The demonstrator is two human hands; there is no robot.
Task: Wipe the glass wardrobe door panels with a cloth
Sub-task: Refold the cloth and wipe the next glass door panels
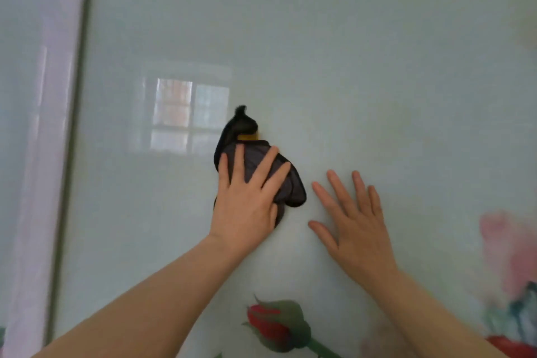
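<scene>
**Head view: left hand presses cloth to glass**

Head camera looks at both bare hands raised against a pale green glass panel [348,67]. Left hand [247,200] lies flat with fingers spread and straight, pressing a dark cloth [261,166] against the glass. The cloth is bunched under the palm and fingers; a twisted tip pokes up above the fingertips, and a small yellow patch [247,136] shows near that tip. No writing can be read on it. One fold of cloth bulges out to the right of the hand, toward the other hand but apart from it.

Right hand [354,221] is beside the cloth, fingers spread and straight, palm to the glass, holding nothing.

Below the hands a printed red rosebud [276,325] with green leaves shows on the panel. Blurred pink and red flower print [508,264] sits at the right edge. Left of the cloth a window reflection [189,116] shows in the glass. A dark frame strip [72,154] runs down the left side, with another panel [29,96] beyond it.
</scene>
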